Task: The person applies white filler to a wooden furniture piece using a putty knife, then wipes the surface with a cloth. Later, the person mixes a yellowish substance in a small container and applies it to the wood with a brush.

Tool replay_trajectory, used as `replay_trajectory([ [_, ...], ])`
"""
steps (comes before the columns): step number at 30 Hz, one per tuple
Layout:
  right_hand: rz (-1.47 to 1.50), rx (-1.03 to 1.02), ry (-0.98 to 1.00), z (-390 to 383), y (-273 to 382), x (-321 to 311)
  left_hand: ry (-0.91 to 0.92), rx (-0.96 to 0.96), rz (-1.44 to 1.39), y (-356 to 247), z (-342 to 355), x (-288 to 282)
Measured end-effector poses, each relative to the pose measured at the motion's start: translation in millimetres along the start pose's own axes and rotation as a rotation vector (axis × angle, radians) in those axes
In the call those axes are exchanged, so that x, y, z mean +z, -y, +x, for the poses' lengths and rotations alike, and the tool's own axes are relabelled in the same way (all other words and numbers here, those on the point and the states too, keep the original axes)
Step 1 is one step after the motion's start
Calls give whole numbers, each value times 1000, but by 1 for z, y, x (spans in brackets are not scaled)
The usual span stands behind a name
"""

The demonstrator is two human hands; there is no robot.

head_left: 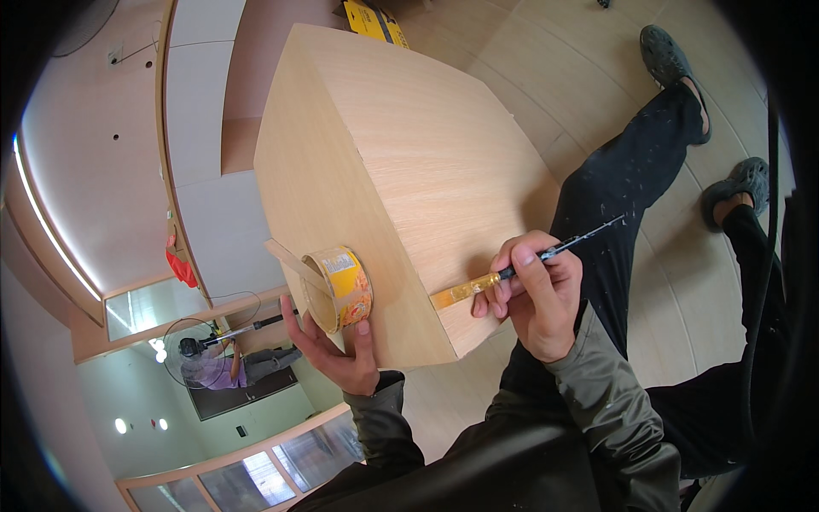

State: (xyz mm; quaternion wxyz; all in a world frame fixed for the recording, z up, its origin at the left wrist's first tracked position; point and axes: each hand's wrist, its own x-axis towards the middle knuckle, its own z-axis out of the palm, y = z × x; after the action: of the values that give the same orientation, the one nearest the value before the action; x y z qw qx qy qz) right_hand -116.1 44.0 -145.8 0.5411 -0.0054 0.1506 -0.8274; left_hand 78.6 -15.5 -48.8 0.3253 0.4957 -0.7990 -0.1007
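My left hand (pixel 343 357) is curled round a yellow printed paper tub (pixel 351 286), thumb on one side and fingers on the other. The tub's open mouth tilts left, and a flat wooden stick (pixel 290 258) pokes out of it. My right hand (pixel 546 294) pinches a thin paintbrush (pixel 486 284) with a gold ferrule and a dark, paint-spotted handle. Its bristles touch the near edge of a large pale wood-grain box (pixel 435 162). Beside the tub stands the box's left face. What the tub contains is hidden from me.
Legs in dark, paint-specked trousers (pixel 610 183) and grey clogs (pixel 667 58) are on the tiled floor at right. A black cable (pixel 772 171) runs along the right rim. A yellow-and-black package (pixel 375 21) lies behind the box. Another person (pixel 247 367) works in the background at left.
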Motion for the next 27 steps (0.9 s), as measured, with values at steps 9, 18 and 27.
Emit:
replay_trajectory([
  [9,-20,21,-5,-6,2,-1,-9,6,-5,0,0,1],
  [18,11,1,-8,-10,2,-2,-16,12,-12,-1,0,3],
  [27,31,-18,5,-14,3,-2,-9,25,1,0,0,2],
])
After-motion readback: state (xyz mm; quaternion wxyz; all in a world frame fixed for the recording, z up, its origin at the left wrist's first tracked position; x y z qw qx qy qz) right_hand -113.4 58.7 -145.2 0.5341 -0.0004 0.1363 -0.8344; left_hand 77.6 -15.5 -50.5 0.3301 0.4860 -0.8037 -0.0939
